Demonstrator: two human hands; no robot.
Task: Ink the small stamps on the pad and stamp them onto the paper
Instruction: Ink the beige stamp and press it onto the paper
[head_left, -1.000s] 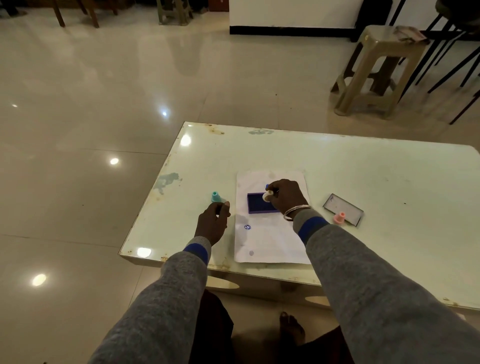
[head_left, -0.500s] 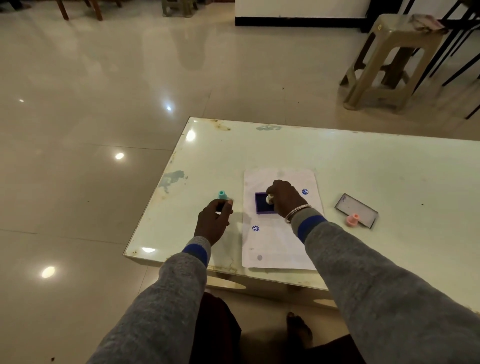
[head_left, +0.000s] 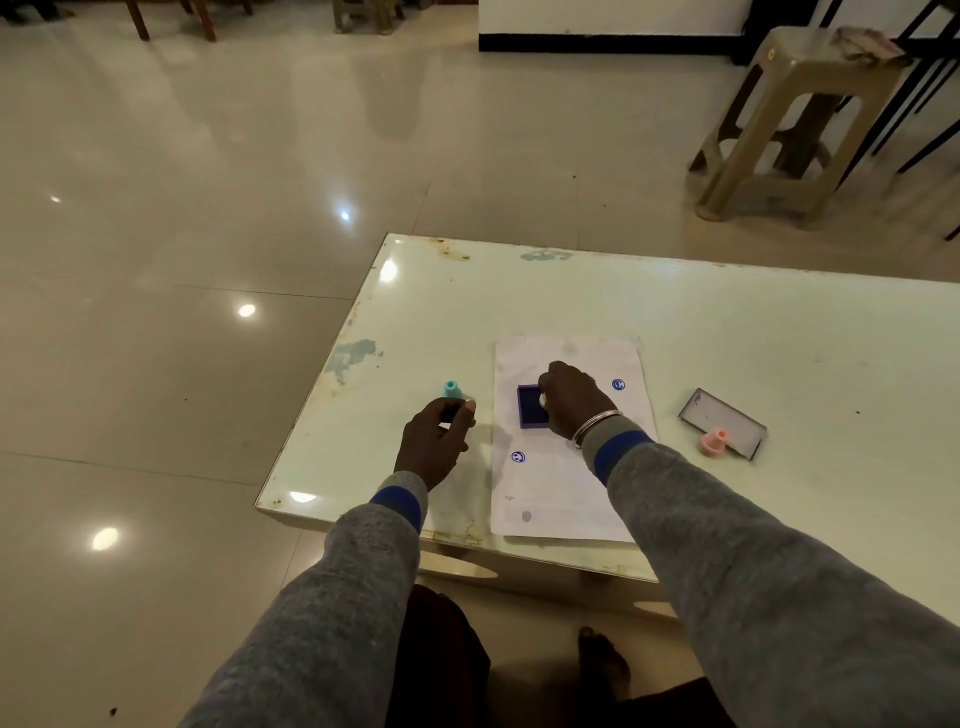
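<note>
Our right hand (head_left: 574, 400) closed its grip on a small stamp (head_left: 543, 399) pressed into the purple ink pad (head_left: 531, 407) on the paper (head_left: 563, 483) — our left hand (head_left: 434, 441) pinched a teal stamp (head_left: 452, 389) over the tabletop (head_left: 727, 332).

Pad (head_left: 531, 413) on paper (head_left: 561, 483)

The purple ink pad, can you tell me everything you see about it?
The purple ink pad is a small, shallow rectangular tray, plastic-looking, with a darker blue-violet inking surface inside. It is open and lies flat on the white paper. The right hand covers its right side, pressing a small pale stamp into it.
</note>
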